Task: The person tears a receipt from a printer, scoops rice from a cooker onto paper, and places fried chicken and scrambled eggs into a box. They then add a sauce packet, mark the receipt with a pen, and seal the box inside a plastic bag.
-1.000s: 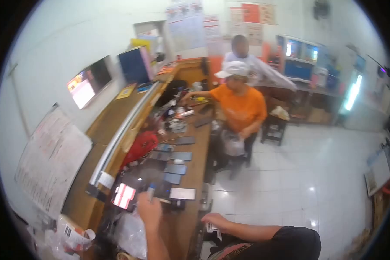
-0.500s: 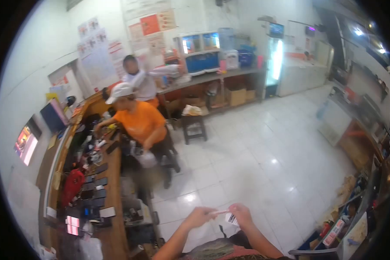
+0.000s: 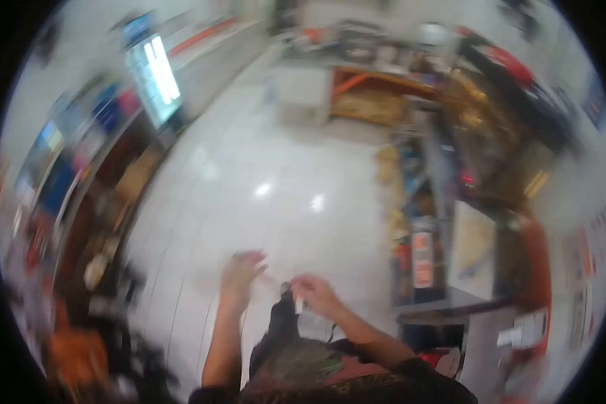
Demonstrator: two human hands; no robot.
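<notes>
My left hand (image 3: 239, 275) is raised over the tiled floor, its fingers bent and smeared by motion. My right hand (image 3: 314, 294) is a short way to its right, with fingers pinched together. A small white printed tag (image 3: 299, 306) shows just below the right fingers. Between the hands runs a faint, thin pinkish strip (image 3: 269, 278), too blurred to tell which hand has it. My legs and patterned dark shirt (image 3: 303, 370) are below.
A counter with shelves (image 3: 108, 182) runs along the left, near a lit display fridge (image 3: 156, 77). At right stand a cluttered shelf with a pink-white box (image 3: 422, 259) and a white board (image 3: 473, 249). A person in orange (image 3: 77, 357) is at lower left.
My view has swung right, so the phone-covered counter has left the frame. My hands have moved apart; before, both were at the thin strip, with the tag at my right hand.
</notes>
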